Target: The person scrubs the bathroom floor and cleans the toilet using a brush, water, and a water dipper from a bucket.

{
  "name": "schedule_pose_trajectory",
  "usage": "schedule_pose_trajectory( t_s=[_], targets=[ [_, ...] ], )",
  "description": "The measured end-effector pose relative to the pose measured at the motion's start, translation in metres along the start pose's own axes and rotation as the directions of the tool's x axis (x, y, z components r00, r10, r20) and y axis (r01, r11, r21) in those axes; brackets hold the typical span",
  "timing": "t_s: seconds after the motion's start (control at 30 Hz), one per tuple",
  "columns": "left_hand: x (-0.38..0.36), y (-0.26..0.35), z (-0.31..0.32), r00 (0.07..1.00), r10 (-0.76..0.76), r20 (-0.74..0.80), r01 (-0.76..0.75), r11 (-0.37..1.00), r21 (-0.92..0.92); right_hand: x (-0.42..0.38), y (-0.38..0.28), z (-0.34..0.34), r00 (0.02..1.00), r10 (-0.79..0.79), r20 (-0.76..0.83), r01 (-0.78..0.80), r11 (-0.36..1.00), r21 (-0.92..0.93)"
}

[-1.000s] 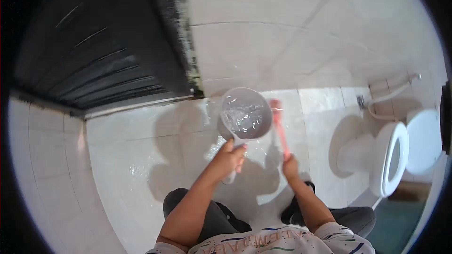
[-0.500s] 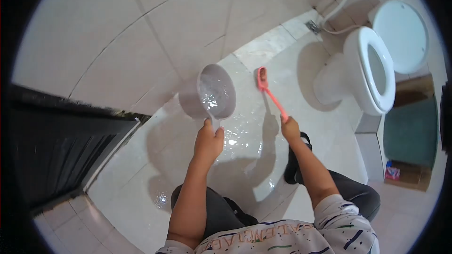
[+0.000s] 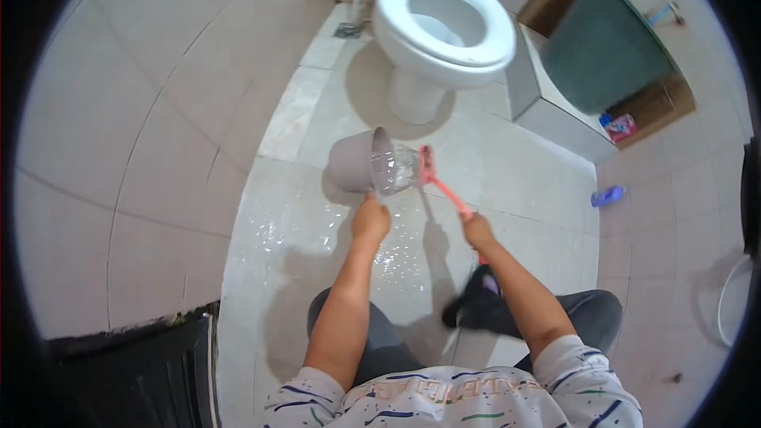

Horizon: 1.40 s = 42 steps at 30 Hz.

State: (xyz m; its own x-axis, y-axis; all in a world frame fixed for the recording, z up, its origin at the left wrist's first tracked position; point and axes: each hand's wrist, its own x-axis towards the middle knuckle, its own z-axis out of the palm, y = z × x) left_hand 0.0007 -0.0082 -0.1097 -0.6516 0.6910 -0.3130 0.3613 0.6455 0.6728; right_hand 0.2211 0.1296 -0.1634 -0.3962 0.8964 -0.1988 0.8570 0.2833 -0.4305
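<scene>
Both bare arms reach forward, elbows slightly bent. The left hand (image 3: 370, 219) is closed in a fist-like grip. The right hand (image 3: 478, 231) is likewise clenched, just beside it.

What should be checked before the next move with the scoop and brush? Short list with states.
1. Left hand grips the dipper by its handle: ok.
2. Dipper tipped on its side, water at its mouth: ok.
3. Right hand closed on the pink brush handle: ok.
4. Brush head right beside the dipper's mouth; whether it touches the floor: cannot tell.
5. Floor tiles in front of the person wet and shiny, footing doubtful: not ok.
6. Toilet stands apart beyond the brush head, seat down, lid up: ok.
</scene>
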Motion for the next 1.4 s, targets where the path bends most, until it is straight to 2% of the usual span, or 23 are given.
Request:
schedule_pose_trajectory(
  t_s=[0.07, 0.23, 0.3, 0.33, 0.4, 0.5, 0.53, 0.57, 0.63, 0.73, 0.77, 0.83, 0.9, 0.93, 0.97, 1.03, 1.07, 1.13, 1.17, 1.2, 1.27, 1.37, 1.4],
  targets=[
    [-0.008, 0.006, 0.007, 0.999, 0.013, 0.034, -0.013, 1.0, 0.005, -0.014, -0.004, 0.013, 0.995, 0.054, 0.088, -0.062, 0.994, 0.093],
    [-0.021, 0.029, 0.031, 0.975, 0.079, -0.206, -0.11, 0.984, -0.14, -0.031, -0.003, 0.004, 0.96, -0.089, 0.264, 0.115, 0.99, -0.082],
    [-0.042, 0.053, 0.023, 0.987, -0.118, 0.113, 0.163, 0.759, -0.631, -0.017, 0.021, -0.026, 0.928, -0.138, 0.345, 0.216, 0.956, -0.198],
    [-0.053, 0.062, 0.016, 0.969, -0.124, 0.213, 0.243, 0.627, -0.74, -0.007, 0.037, -0.04, 0.883, -0.185, 0.432, 0.335, 0.893, -0.301],
    [-0.081, 0.075, 0.001, 0.919, -0.128, 0.373, 0.389, 0.436, -0.811, 0.02, 0.11, -0.06, 0.914, -0.215, 0.345, 0.332, 0.885, -0.327],
    [-0.117, 0.073, -0.001, 0.862, -0.16, 0.48, 0.5, 0.422, -0.757, 0.05, 0.207, -0.104, 0.998, 0.01, 0.056, 0.009, 0.947, -0.322],
    [-0.13, 0.07, 0.002, 0.861, -0.179, 0.476, 0.499, 0.482, -0.72, 0.055, 0.23, -0.115, 0.974, 0.21, -0.081, -0.224, 0.94, -0.258],
    [-0.139, 0.069, 0.006, 0.862, -0.191, 0.47, 0.492, 0.541, -0.682, 0.057, 0.242, -0.114, 0.973, 0.216, -0.087, -0.231, 0.941, -0.246],
    [-0.157, 0.078, 0.012, 0.859, -0.193, 0.474, 0.491, 0.569, -0.659, 0.062, 0.274, -0.108, 0.882, 0.42, -0.216, -0.421, 0.906, 0.043],
    [-0.166, 0.09, 0.022, 0.867, -0.19, 0.461, 0.47, 0.619, -0.63, 0.019, 0.254, -0.065, 0.964, 0.25, -0.094, -0.259, 0.961, -0.099],
    [-0.163, 0.096, 0.024, 0.886, -0.177, 0.428, 0.437, 0.628, -0.644, -0.012, 0.239, -0.064, 0.996, 0.085, 0.01, -0.084, 0.988, -0.13],
    [-0.155, 0.115, 0.029, 0.893, -0.187, 0.409, 0.422, 0.661, -0.62, -0.05, 0.222, -0.095, 0.94, 0.021, 0.342, 0.043, 0.982, -0.181],
    [-0.146, 0.131, 0.033, 0.94, -0.156, 0.302, 0.323, 0.684, -0.654, -0.056, 0.284, -0.091, 0.958, 0.167, 0.232, -0.126, 0.975, -0.181],
    [-0.142, 0.138, 0.037, 0.944, -0.146, 0.296, 0.312, 0.686, -0.657, -0.062, 0.334, -0.089, 0.975, 0.221, 0.024, -0.215, 0.965, -0.15],
    [-0.141, 0.146, 0.04, 0.943, -0.142, 0.302, 0.311, 0.699, -0.644, -0.072, 0.372, -0.106, 0.933, 0.337, -0.128, -0.348, 0.934, -0.075],
    [-0.137, 0.162, 0.052, 0.952, -0.116, 0.283, 0.275, 0.727, -0.629, -0.084, 0.436, -0.145, 0.707, 0.668, -0.231, -0.669, 0.738, 0.086],
    [-0.135, 0.168, 0.061, 0.959, -0.091, 0.267, 0.244, 0.741, -0.625, -0.085, 0.444, -0.149, 0.694, 0.683, -0.226, -0.683, 0.724, 0.091],
    [-0.127, 0.18, 0.08, 0.954, -0.08, 0.288, 0.251, 0.74, -0.624, -0.093, 0.454, -0.15, 0.542, 0.78, -0.313, -0.728, 0.622, 0.287],
    [-0.123, 0.188, 0.091, 0.955, -0.073, 0.289, 0.25, 0.725, -0.642, -0.092, 0.442, -0.131, 0.597, 0.742, -0.305, -0.689, 0.669, 0.278],
    [-0.121, 0.196, 0.104, 0.952, -0.074, 0.296, 0.257, 0.72, -0.645, -0.095, 0.423, -0.104, 0.668, 0.682, -0.298, -0.688, 0.719, 0.101],
    [-0.116, 0.21, 0.129, 0.93, -0.046, 0.363, 0.285, 0.715, -0.639, -0.114, 0.377, -0.073, 0.88, 0.452, -0.148, -0.466, 0.882, -0.075],
    [-0.113, 0.228, 0.159, 0.889, -0.005, 0.458, 0.337, 0.684, -0.647, -0.129, 0.375, -0.09, 0.943, 0.333, -0.013, -0.333, 0.94, -0.067],
    [-0.115, 0.235, 0.168, 0.87, -0.004, 0.493, 0.361, 0.687, -0.631, -0.138, 0.412, -0.085, 0.943, 0.299, -0.149, -0.324, 0.926, -0.194]
  ],
)
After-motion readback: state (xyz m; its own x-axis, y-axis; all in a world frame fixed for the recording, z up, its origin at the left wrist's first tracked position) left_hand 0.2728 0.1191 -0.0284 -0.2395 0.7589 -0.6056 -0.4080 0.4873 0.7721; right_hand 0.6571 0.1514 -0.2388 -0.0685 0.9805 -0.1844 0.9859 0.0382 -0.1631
